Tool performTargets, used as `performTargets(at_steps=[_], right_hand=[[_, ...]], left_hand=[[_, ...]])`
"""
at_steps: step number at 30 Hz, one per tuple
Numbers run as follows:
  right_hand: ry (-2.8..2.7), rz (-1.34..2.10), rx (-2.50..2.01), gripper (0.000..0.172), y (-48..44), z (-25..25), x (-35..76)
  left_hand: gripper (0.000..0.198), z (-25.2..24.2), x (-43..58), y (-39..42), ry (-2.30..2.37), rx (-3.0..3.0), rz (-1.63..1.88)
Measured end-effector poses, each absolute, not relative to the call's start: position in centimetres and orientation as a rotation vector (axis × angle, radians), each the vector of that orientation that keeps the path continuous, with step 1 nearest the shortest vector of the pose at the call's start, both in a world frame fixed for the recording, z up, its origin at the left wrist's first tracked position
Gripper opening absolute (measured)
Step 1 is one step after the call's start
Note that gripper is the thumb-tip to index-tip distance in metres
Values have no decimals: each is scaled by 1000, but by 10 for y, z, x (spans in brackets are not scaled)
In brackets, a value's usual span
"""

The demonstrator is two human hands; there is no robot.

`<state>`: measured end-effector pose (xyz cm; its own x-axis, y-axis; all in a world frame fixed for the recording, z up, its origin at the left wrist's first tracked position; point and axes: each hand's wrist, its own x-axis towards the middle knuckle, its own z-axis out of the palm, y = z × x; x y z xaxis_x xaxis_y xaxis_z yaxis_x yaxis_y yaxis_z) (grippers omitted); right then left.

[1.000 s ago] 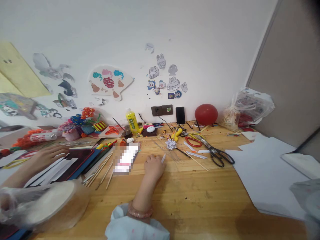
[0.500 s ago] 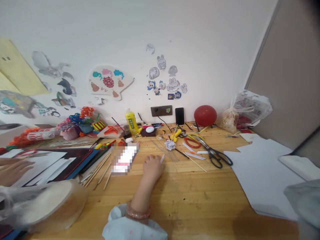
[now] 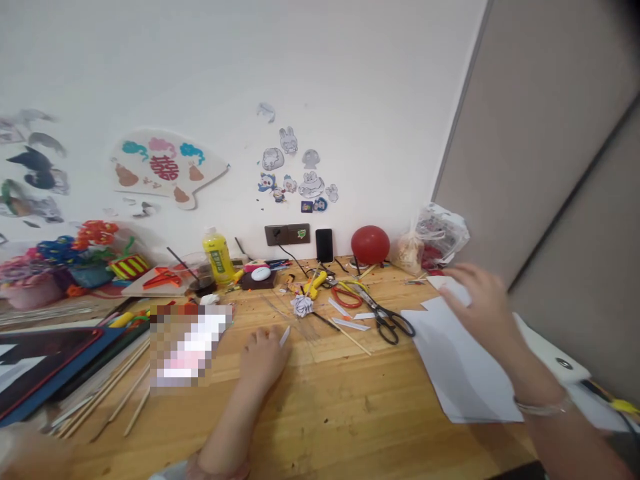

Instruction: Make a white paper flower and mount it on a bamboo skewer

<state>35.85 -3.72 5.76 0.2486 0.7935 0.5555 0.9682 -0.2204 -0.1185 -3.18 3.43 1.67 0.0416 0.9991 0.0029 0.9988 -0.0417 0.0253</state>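
Near the middle of the wooden table my left hand (image 3: 261, 359) rests with its fingers curled. A small white paper strip (image 3: 285, 335) pokes out beside its index finger. My right hand (image 3: 483, 310) is raised over the white paper sheets (image 3: 450, 373) on the right, fingers stretched and slightly blurred, with nothing visible in it. Between the hands lie black-handled scissors (image 3: 393, 327), several paper strips (image 3: 351, 325) and a thin wooden stick (image 3: 355, 337). A crumpled striped paper flower (image 3: 302, 306) stands just beyond my left hand.
Toward the wall are a yellow-labelled bottle (image 3: 219, 257), a yellow glue gun (image 3: 316, 285), a red balloon (image 3: 370, 245) and a phone (image 3: 325, 245). Wooden sticks (image 3: 115, 387) and a dark cutting mat (image 3: 45, 360) lie at left. A grey partition (image 3: 545, 147) stands at right.
The view has swung to the right. My right hand has come into sight above the paper sheets. My left hand keeps its place on the table; the other person's hand at left is out of view.
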Motion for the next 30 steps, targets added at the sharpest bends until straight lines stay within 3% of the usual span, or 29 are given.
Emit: performTargets(at_steps=[4, 11, 19, 30], right_hand=[[-1409, -369, -2480, 61, -28, 11, 370], [-1471, -203, -2572, 50, -25, -31, 374], [-1439, -177, -2548, 57, -22, -35, 383], [-1414, -168, -2506, 57, -16, -51, 398]], left_hand=[[46, 15, -31, 35, 2166, 2254, 40], [50, 9, -27, 32, 2227, 2245, 66], [64, -1, -29, 36, 2321, 2175, 101], [61, -8, -49, 53, 2480, 2045, 162]])
